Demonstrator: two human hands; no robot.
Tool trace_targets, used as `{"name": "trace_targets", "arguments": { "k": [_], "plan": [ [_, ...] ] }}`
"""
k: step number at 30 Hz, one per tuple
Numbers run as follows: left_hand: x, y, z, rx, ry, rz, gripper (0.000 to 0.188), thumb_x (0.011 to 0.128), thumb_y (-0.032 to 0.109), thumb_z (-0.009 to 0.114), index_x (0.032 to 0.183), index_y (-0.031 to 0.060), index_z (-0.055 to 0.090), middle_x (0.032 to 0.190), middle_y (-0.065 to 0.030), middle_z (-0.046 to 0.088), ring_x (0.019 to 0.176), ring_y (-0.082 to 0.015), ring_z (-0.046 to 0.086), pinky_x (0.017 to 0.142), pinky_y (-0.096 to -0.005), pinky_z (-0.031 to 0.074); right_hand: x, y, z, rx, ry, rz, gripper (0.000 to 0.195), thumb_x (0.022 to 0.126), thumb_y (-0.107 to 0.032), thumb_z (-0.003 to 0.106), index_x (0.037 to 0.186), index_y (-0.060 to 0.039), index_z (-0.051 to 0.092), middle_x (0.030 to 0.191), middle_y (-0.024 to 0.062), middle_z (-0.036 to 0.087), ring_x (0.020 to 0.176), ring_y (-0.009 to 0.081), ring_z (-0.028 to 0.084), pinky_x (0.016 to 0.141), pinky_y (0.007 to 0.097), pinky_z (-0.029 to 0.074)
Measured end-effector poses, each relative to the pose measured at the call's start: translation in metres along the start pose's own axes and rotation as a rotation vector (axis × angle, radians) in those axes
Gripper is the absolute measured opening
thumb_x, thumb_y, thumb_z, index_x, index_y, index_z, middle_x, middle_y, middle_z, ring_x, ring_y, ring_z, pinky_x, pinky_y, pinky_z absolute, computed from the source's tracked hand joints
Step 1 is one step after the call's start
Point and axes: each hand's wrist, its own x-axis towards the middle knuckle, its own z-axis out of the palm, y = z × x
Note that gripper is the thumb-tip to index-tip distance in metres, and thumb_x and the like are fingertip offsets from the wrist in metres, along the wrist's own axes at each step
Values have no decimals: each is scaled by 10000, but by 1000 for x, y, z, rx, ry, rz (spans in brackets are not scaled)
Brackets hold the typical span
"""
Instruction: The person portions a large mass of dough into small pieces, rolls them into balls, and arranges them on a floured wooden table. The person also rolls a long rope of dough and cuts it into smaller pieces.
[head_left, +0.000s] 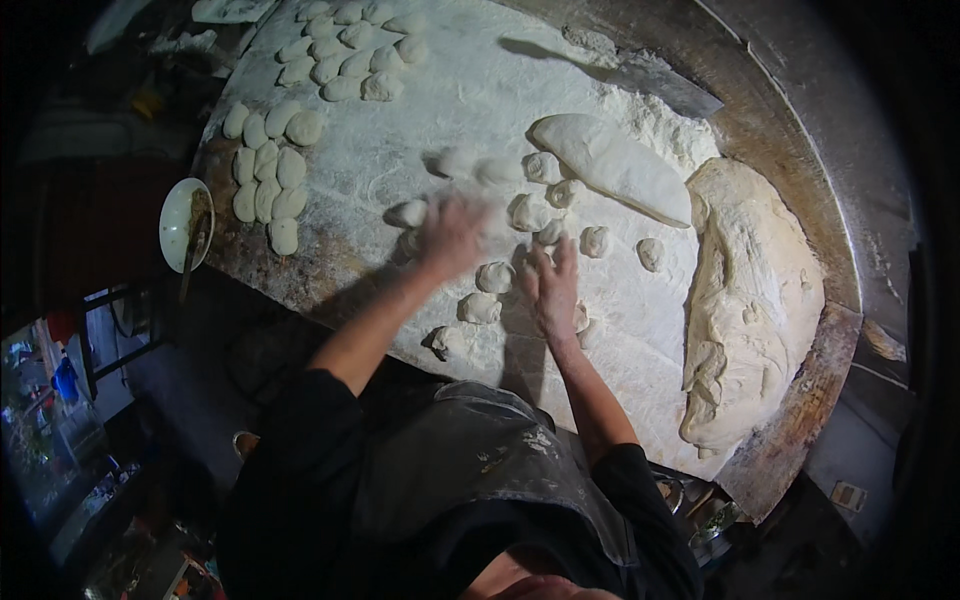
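Observation:
My left hand (454, 234) is blurred over the floured table, beside a dough piece (410, 214); whether it holds anything is unclear. With fingers apart, my right hand (553, 289) reaches palm down to a small dough ball (551, 231). Other pieces lie around it: a larger ball (532, 213), a rough lump (496, 277) and another lump (480, 308) to its left, and a small ball (595, 242) to its right. Beyond my hands are a blurred dough piece (499, 171) and a long, smooth dough strip (611, 166).
A large dough mass (750, 315) covers the table's right side. Behind the strip, a flat scraper blade (667, 88) lies by heaped flour (660, 127). Shaped dough pieces sit in a left group (266, 161) and a far group (356, 64). A white bowl (175, 225) holds a utensil at the left edge.

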Motion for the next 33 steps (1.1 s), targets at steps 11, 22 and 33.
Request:
{"name": "trace_targets", "arguments": {
  "k": [11, 22, 33],
  "plan": [
    [-17, -71, -27, 144, 240, 19, 595, 877, 468, 669, 1410, 244, 531, 1459, -170, 462, 1387, -374, 380, 1124, -667, 211, -68, 146, -80, -158, 398, 268, 669, 910, -211, 668, 1494, -49, 384, 1549, 310, 278, 1453, 475, 229, 1192, 542, 179],
    [15, 77, 23, -64, 103, 359, 530, 810, 396, 733, 1297, 215, 629, 1373, -114, 497, 1370, -325, 372, 1129, -662, 209, -23, 35, -29, 5, -70, -107, 495, 921, -181, 638, 1391, -90, 515, 1484, 204, 417, 1438, 464, 269, 1192, 577, 186],
    [65, -76, -20, 286, 1, 257, 830, 762, 497, 753, 1486, 243, 436, 1503, -101, 387, 1366, -373, 347, 1101, -648, 244, -54, 70, -20, -14, 256, 253, 609, 916, -217, 640, 1467, -51, 441, 1549, 235, 347, 1458, 425, 276, 1202, 544, 156]
  ]
}}
